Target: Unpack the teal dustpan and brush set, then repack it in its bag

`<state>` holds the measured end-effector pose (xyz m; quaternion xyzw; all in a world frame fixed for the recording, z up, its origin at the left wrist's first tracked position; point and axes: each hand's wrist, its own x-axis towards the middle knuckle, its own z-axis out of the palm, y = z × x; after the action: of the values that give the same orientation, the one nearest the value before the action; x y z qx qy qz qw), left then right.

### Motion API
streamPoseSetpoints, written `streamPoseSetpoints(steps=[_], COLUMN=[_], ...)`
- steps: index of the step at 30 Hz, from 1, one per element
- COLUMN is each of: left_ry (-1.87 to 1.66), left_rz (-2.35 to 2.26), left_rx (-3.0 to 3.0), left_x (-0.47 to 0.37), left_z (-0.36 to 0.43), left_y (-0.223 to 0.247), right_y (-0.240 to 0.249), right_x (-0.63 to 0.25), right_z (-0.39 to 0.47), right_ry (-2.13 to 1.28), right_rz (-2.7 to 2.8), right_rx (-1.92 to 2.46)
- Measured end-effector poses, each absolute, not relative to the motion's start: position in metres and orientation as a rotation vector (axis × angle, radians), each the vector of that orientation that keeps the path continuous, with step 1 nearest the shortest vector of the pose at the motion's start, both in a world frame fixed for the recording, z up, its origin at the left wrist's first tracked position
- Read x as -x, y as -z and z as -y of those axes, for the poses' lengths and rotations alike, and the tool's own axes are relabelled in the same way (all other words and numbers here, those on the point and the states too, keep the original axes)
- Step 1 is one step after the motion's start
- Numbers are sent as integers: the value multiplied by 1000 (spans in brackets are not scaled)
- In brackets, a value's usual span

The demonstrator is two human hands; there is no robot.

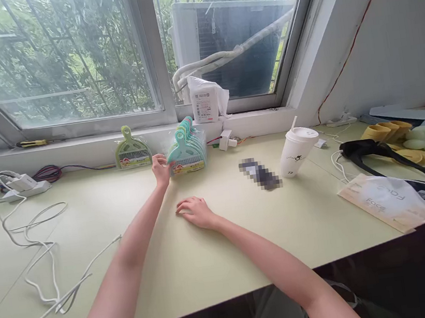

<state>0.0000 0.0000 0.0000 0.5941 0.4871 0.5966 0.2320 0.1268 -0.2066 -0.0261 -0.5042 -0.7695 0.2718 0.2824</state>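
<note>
A row of packaged mini dustpan and brush sets (pixel 185 154) stands upright against the wall below the window, the front one teal and others behind it. At the left edge of the front set is my left hand (pixel 161 171), its fingers closed on the packaging. My right hand (pixel 196 213) lies palm down on the table in front of the row, holding nothing, fingers slightly apart. To the left, a single green dustpan and brush set (pixel 132 151) leans against the wall, apart from the row.
White cables (pixel 52 263) sprawl across the left of the pale table (pixel 144 293), near a power strip (pixel 30 189). Right of my hands are a blurred dark object (pixel 260 173), a lidded cup with straw (pixel 297 150), a tissue pack (pixel 386 201) and a black headset (pixel 397 168). A screwdriver (pixel 32 143) lies on the sill.
</note>
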Motion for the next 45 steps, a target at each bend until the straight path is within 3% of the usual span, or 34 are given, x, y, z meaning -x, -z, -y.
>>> streamPoseSetpoints(steps=[4,11,18,26,34,45], left_ry=[-1513,-1354,-1353,-1303,-1058,-1199], left_rz=[-1210,-1147,-1075,-855,-850,-979], left_rx=[-1628,-1322,-1006,-1009,-1118,-1116], left_x=[11,31,44,47,43,71], left_z=[22,72,101,138,141,143], left_y=[0,22,18,20,20,15], right_y=[27,24,29,39,28,12], right_x=[-128,-134,-128,-146,-169,-180], right_z=[205,208,218,197,198,206], right_ry=[-676,-148,-696,-1051,-1154,-1203], right_rz=[2023,2012,1676,1126,818,862], right_rx=[1332,1273,1204,1136,1084,1060])
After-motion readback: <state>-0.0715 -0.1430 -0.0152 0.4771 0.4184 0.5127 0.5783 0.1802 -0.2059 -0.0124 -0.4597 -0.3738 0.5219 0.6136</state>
